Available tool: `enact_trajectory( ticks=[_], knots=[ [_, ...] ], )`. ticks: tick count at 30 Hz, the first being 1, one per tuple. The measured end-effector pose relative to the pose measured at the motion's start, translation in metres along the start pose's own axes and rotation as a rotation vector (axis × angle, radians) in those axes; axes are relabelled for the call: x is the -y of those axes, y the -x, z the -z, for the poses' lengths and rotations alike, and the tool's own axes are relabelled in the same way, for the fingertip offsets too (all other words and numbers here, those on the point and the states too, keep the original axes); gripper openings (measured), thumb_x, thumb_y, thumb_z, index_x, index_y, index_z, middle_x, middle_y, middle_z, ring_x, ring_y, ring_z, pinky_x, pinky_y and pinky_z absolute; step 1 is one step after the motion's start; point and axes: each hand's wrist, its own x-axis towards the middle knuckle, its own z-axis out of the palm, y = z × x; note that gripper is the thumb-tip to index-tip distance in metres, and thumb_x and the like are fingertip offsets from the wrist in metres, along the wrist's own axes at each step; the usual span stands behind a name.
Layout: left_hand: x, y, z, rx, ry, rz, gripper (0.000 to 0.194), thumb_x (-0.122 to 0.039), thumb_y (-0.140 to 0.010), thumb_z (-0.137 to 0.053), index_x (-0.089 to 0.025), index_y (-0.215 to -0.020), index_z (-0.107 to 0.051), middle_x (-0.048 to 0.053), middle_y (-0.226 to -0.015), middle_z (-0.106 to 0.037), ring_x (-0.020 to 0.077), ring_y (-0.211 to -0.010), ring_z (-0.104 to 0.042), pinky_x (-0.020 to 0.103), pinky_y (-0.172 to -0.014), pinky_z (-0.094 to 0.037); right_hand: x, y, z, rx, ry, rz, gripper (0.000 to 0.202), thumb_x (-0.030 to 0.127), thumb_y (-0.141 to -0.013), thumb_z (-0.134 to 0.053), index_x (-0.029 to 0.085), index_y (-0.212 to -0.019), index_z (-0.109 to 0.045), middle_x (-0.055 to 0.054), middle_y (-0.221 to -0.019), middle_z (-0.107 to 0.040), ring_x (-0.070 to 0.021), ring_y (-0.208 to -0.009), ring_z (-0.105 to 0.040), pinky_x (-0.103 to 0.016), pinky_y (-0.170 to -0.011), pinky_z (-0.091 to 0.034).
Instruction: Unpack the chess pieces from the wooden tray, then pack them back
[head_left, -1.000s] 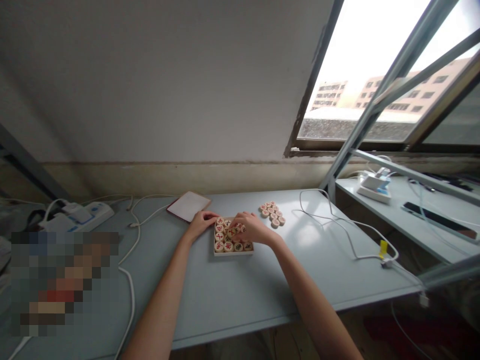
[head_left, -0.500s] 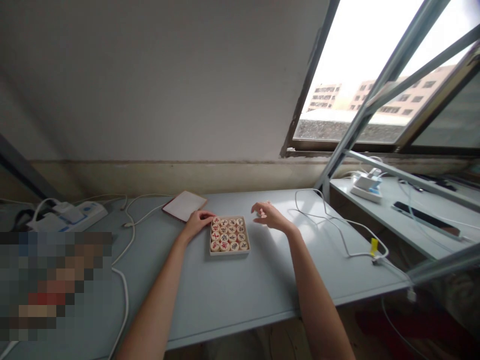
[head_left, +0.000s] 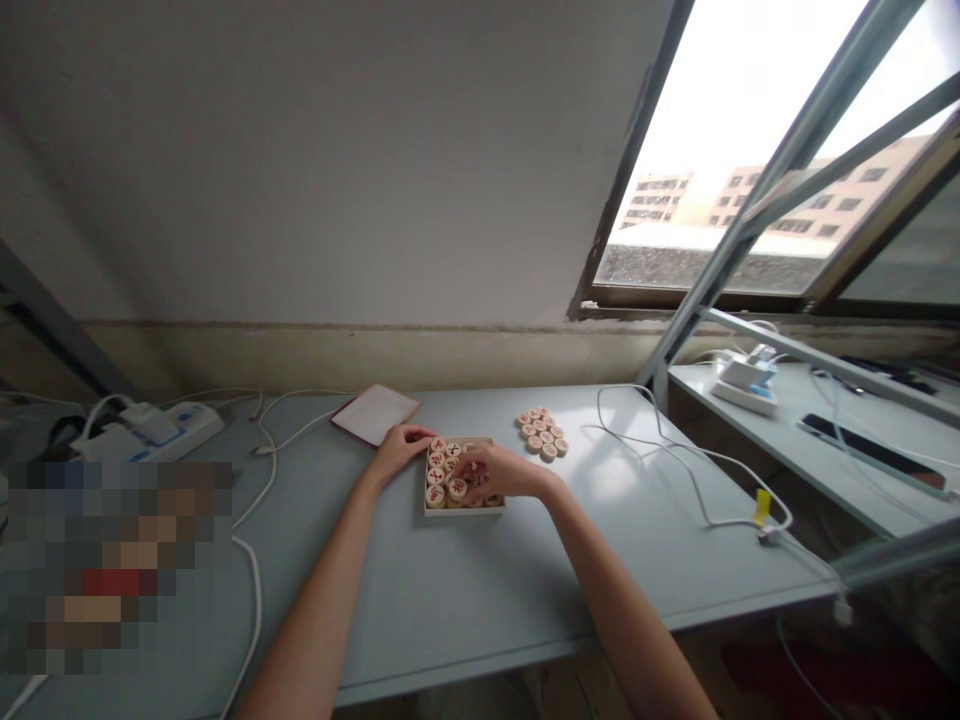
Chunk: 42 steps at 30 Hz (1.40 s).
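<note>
A shallow white box (head_left: 465, 511) on the desk holds several round wooden pieces (head_left: 436, 495) marked with red or black characters. My left hand (head_left: 400, 450) rests at the box's upper left corner, thumb and fingers closed on its edge. Over the middle of the box, my right hand (head_left: 486, 472) reaches down with bent fingers among the pieces; whether it grips one is hidden. To the right of the box, several round pieces (head_left: 543, 432) lie grouped on the desk. The box's lid (head_left: 375, 413) lies behind my left hand.
White cables (head_left: 705, 500) run over the desk's right side, and one with a yellow tag hangs off the edge. A power strip (head_left: 180, 430) stands at the back left. Another strip and a dark phone-like slab (head_left: 870, 452) lie on the neighbouring desk.
My right hand has moved left from above the grouped pieces to the box, leaving the group uncovered. My left hand stays at the box corner. The view has shifted slightly.
</note>
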Motion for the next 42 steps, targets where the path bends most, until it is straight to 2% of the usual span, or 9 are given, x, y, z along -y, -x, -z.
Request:
enact_trajectory(
  ticks=[8, 11, 14, 22, 25, 30, 34, 37, 42],
  knots=[
    [0.004, -0.001, 0.0, 0.01, -0.014, -0.01, 0.028, -0.034, -0.068, -0.055, -0.013, -0.081, -0.068, 0.007, -0.082, -0.068, 0.0185, -0.078, -0.06, 0.025, -0.07, -0.045, -0.039, 0.052, 0.043, -0.075, 0.075, -0.34, 0.027, 0.035, -0.063, -0.066, 0.019, -0.084, -0.063, -0.001, -0.076, -0.058, -0.012, -0.068, -0.05, -0.022, -0.059, -0.037],
    [0.006, -0.002, 0.0, 0.006, -0.009, 0.0, 0.028, -0.034, -0.068, -0.055, -0.013, -0.081, -0.068, 0.007, -0.081, -0.068, 0.0183, -0.077, -0.06, 0.025, -0.07, -0.045, -0.052, 0.067, 0.046, -0.104, 0.118, -0.537, 0.023, 0.029, -0.061, -0.065, 0.018, -0.08, -0.059, 0.0, -0.072, -0.058, -0.0118, -0.063, -0.05, -0.022, -0.055, -0.035],
    [0.006, -0.002, 0.0, 0.01, -0.011, 0.002, 0.029, -0.035, -0.067, -0.056, -0.013, -0.082, -0.068, 0.007, -0.082, -0.068, 0.0183, -0.076, -0.06, 0.025, -0.068, -0.045, -0.057, 0.069, 0.042, -0.146, 0.181, -0.604, 0.022, 0.026, -0.063, -0.059, 0.019, -0.084, -0.054, 0.0, -0.07, -0.057, -0.0118, -0.06, -0.048, -0.022, -0.052, -0.032],
    [0.005, -0.002, 0.0, 0.002, -0.009, 0.008, 0.03, -0.036, -0.067, -0.057, -0.013, -0.081, -0.068, 0.007, -0.081, -0.068, 0.0192, -0.077, -0.06, 0.027, -0.07, -0.045, -0.059, 0.064, 0.038, -0.179, 0.318, -0.593, 0.015, 0.013, -0.066, -0.052, 0.019, -0.08, -0.052, -0.001, -0.068, -0.055, -0.0117, -0.059, -0.045, -0.023, -0.053, -0.029],
    [0.003, -0.001, 0.0, -0.007, -0.004, 0.013, 0.028, -0.035, -0.066, -0.056, -0.013, -0.081, -0.068, 0.007, -0.081, -0.068, 0.0192, -0.078, -0.06, 0.027, -0.071, -0.046, -0.052, 0.059, 0.04, -0.152, 0.23, -0.471, 0.015, 0.018, -0.068, -0.057, 0.019, -0.082, -0.053, 0.001, -0.07, -0.054, -0.0116, -0.061, -0.046, -0.023, -0.055, -0.031],
    [0.002, -0.001, 0.0, 0.003, -0.001, -0.016, 0.027, -0.032, -0.067, -0.056, -0.013, -0.08, -0.069, 0.007, -0.08, -0.068, 0.0188, -0.077, -0.06, 0.027, -0.07, -0.046, -0.017, 0.013, 0.011, -0.409, 0.312, -0.213, 0.026, 0.024, -0.079, -0.05, 0.023, -0.105, -0.052, -0.004, -0.096, -0.055, -0.0164, -0.09, -0.047, -0.029, -0.076, -0.033],
    [0.006, -0.002, 0.0, -0.014, -0.025, -0.052, 0.024, -0.028, -0.067, -0.055, -0.012, -0.079, -0.068, 0.006, -0.078, -0.069, 0.0181, -0.075, -0.06, 0.027, -0.07, -0.046, 0.007, -0.03, -0.022, -0.312, 0.46, -0.107, 0.04, 0.021, -0.08, -0.05, 0.031, -0.119, -0.047, -0.004, -0.112, -0.051, -0.0195, -0.1, -0.043, -0.034, -0.082, -0.028],
    [0.008, -0.003, 0.0, -0.021, -0.041, -0.071, 0.024, -0.028, -0.067, -0.055, -0.012, -0.079, -0.068, 0.007, -0.078, -0.069, 0.0183, -0.075, -0.06, 0.027, -0.071, -0.046, 0.01, -0.04, -0.03, -0.317, 0.49, -0.118, 0.032, 0.02, -0.082, -0.047, 0.028, -0.112, -0.053, -0.005, -0.109, -0.054, -0.0195, -0.098, -0.045, -0.035, -0.083, -0.026],
    [0.006, -0.003, 0.0, 0.009, -0.032, -0.067, 0.028, -0.036, -0.067, -0.057, -0.013, -0.08, -0.068, 0.007, -0.081, -0.069, 0.0196, -0.078, -0.061, 0.028, -0.074, -0.046, 0.002, -0.031, -0.02, -0.375, 0.424, -0.135, 0.022, 0.035, -0.079, -0.055, 0.025, -0.099, -0.059, -0.004, -0.1, -0.059, -0.0187, -0.094, -0.047, -0.034, -0.082, -0.025]
  ],
)
